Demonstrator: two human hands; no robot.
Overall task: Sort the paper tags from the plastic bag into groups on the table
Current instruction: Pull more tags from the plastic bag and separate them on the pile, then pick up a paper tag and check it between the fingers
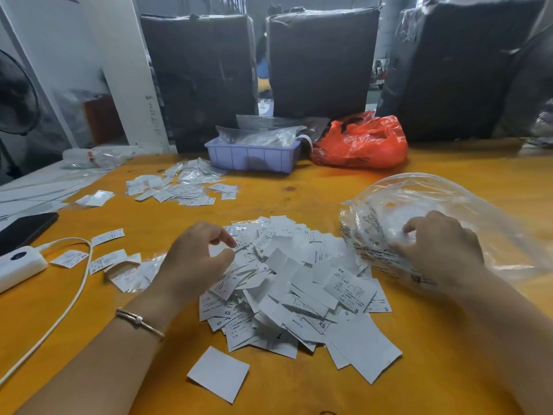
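Note:
A big heap of white paper tags [299, 283] lies in the middle of the orange table [329, 190]. My left hand [197, 259] hovers over the heap's left edge, fingers loosely curled with thumb and forefinger apart, holding nothing I can see. A clear plastic bag [449, 211] with a few tags inside lies to the right. My right hand [440, 244] rests on the bag, its fingers curled into the plastic. A smaller group of tags [176, 190] lies farther back on the left. A few loose tags [104, 259] lie at the left.
A purple tray [254, 157] with packets and a red plastic bag [362, 142] stand at the back. A white power bank [18, 265] with its cable and a black phone [27, 229] lie at the left. Dark wrapped bales [320, 58] stand behind the table.

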